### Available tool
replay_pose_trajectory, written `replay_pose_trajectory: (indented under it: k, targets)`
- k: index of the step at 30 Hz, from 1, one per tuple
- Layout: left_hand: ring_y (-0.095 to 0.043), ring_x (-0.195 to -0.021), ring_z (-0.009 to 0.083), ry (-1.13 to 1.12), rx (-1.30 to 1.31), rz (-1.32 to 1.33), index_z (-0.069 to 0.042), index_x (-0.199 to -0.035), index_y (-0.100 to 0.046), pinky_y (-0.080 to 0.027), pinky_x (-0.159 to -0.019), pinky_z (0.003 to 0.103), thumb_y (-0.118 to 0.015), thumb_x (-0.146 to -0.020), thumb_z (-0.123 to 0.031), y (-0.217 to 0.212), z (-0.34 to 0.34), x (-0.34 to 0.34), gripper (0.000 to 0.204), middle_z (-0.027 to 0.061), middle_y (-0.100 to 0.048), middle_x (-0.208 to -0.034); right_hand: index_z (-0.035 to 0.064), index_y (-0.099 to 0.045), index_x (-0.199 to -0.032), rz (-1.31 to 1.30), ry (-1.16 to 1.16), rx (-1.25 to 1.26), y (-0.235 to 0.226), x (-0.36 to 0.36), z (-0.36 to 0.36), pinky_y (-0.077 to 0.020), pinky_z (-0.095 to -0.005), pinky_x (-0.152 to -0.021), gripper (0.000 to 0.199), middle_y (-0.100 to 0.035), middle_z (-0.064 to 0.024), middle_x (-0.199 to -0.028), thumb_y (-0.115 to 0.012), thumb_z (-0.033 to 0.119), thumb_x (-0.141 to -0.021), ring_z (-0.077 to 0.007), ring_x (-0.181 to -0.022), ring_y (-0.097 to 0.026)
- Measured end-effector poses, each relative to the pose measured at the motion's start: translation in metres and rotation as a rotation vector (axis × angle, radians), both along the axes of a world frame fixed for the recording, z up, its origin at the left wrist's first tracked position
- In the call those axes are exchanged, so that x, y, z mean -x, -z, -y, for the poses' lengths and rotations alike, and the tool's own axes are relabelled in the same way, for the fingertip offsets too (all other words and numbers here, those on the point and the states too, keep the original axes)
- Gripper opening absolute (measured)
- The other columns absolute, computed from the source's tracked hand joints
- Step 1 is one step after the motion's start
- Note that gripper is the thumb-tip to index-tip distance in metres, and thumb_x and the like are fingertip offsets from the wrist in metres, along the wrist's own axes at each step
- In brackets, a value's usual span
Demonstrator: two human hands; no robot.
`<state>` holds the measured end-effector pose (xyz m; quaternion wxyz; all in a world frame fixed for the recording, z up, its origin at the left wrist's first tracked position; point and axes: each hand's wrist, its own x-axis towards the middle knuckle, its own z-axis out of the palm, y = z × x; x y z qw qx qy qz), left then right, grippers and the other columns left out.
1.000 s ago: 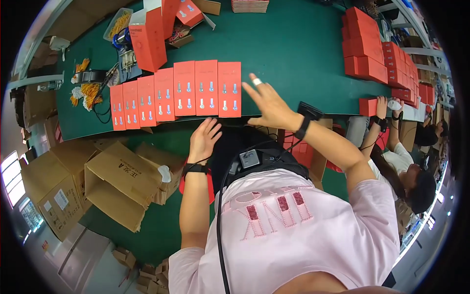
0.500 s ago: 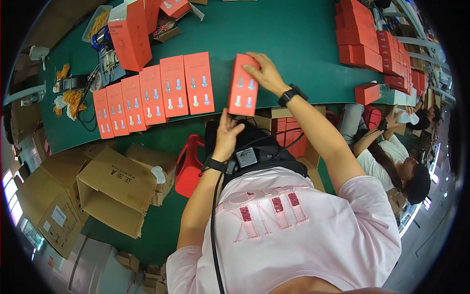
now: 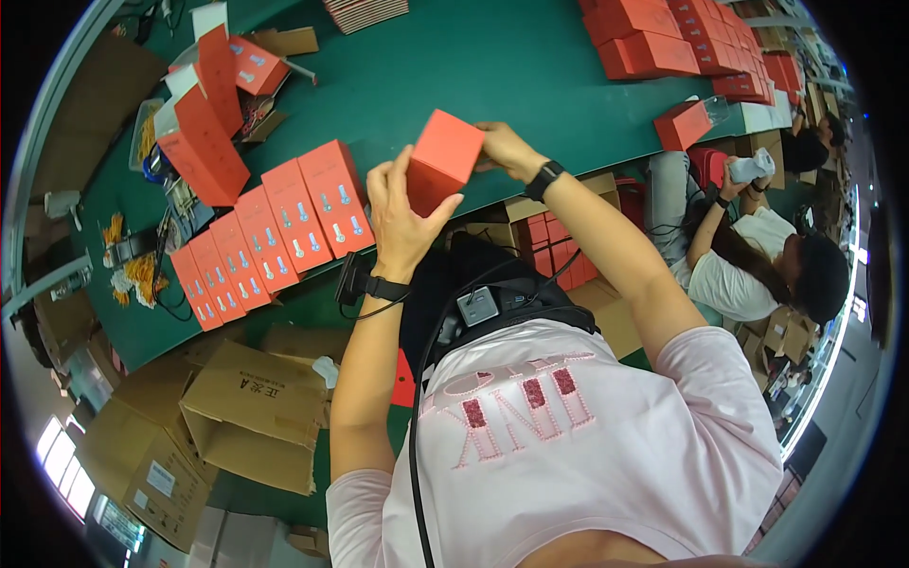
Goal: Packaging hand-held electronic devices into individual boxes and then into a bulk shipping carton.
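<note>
A red cardboard box [image 3: 449, 144] is tilted up over the table's near edge, its plain end and side facing me. My left hand [image 3: 402, 216] is closed round its left and lower side, with the thumb along the bottom. My right hand [image 3: 511, 151] holds its right side, the fingertips partly hidden behind it. Left of my hands, a row of several similar boxes [image 3: 336, 204] with pictures of small handheld devices lines the near edge of the green table [image 3: 530, 104].
Opened red boxes [image 3: 204, 142] and yellow cords [image 3: 142, 279] lie at the left. Red boxes [image 3: 653, 43] are stacked at the far right. Brown cartons [image 3: 251, 407] stand on the floor. To the right, another person [image 3: 757, 237] sits holding a pale item.
The box has turned from its pictured face to a plain end and side. My left hand has risen from its lower edge to grip its left side. The view has shifted.
</note>
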<state>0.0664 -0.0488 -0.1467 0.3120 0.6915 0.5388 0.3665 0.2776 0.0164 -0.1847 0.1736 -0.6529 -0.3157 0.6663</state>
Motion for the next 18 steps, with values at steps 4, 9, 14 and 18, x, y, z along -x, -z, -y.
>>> replay_pose_trajectory:
  k: [4,9,14,18]
  targets:
    - [-0.049,-0.114,0.0359,-0.01,-0.074,-0.073,-0.008,-0.134,-0.044,-0.045,-0.095,0.043,-0.088,-0.064,-0.027,0.009,-0.005,-0.019,0.085,0.0186,-0.047,-0.122,0.0016,-0.048,-0.137,-0.204,0.026,-0.139,-0.054,-0.015,0.017,-0.0533,-0.0397,-0.087,0.052,-0.054,-0.0157,-0.127,-0.041,0.039,-0.102,-0.0255,-0.101,-0.062]
    - [-0.046,-0.124,0.039,0.079,0.07,0.205,-0.005,-0.142,-0.03,-0.043,-0.102,0.043,-0.089,-0.06,-0.018,0.023,-0.002,-0.048,0.102,0.0233,-0.042,-0.138,0.0005,-0.035,-0.143,0.21,-0.32,-0.698,-0.059,-0.027,0.043,-0.0467,-0.0402,-0.097,0.096,-0.05,-0.0163,-0.133,-0.083,0.032,-0.067,-0.0265,-0.117,-0.054]
    - [-0.05,-0.12,0.0348,0.361,0.145,0.158,-0.006,-0.143,-0.035,-0.042,-0.101,0.044,-0.09,-0.055,-0.021,-0.012,-0.018,-0.049,0.104,0.0162,-0.052,-0.127,0.0035,-0.037,-0.143,0.184,-0.433,-0.709,-0.09,-0.051,0.06,-0.0429,-0.0394,-0.103,0.094,-0.048,-0.0157,-0.135,-0.083,0.025,-0.065,-0.0245,-0.126,-0.048]
    - [-0.052,-0.114,0.0343,0.384,0.004,0.14,-0.007,-0.132,-0.048,-0.042,-0.096,0.044,-0.09,-0.054,-0.026,-0.079,-0.015,-0.059,0.09,0.014,-0.054,-0.122,0.0047,-0.034,-0.147,-0.225,-0.258,-0.673,-0.143,-0.065,0.079,-0.0452,-0.0387,-0.102,0.086,-0.045,-0.0147,-0.14,-0.078,0.014,-0.073,-0.0227,-0.123,-0.05]
